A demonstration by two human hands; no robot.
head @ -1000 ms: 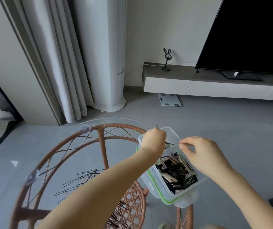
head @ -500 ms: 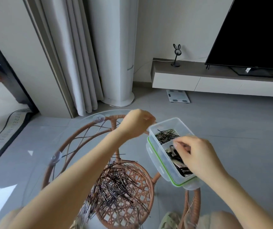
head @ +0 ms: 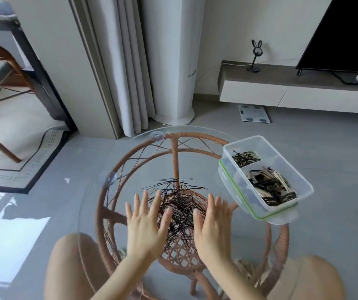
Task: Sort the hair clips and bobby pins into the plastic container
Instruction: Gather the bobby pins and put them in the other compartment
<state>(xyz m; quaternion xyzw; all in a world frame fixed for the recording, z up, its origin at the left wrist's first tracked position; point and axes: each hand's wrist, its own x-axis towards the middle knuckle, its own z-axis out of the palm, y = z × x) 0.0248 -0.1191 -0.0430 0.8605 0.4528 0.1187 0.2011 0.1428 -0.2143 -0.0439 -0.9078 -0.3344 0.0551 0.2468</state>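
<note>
Sitting at the right edge of the round glass-topped rattan bench (head: pixel 139 169) is a clear, green-sealed plastic container (head: pixel 291 169). A loose heap of black bobby pins (head: pixel 180 205) lies mid-bench between the left grip (head: pixel 145 223) and right grip (head: pixel 213 223), both released, fingers straight. Dark hair clips (head: pixel 271 189) fill the container's near compartment; sorted black pins (head: pixel 245 158) its far 1.

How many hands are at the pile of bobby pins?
2. The left hand is at the left side of the bobby pins, the right hand at the right side; none seems hidden.
</note>
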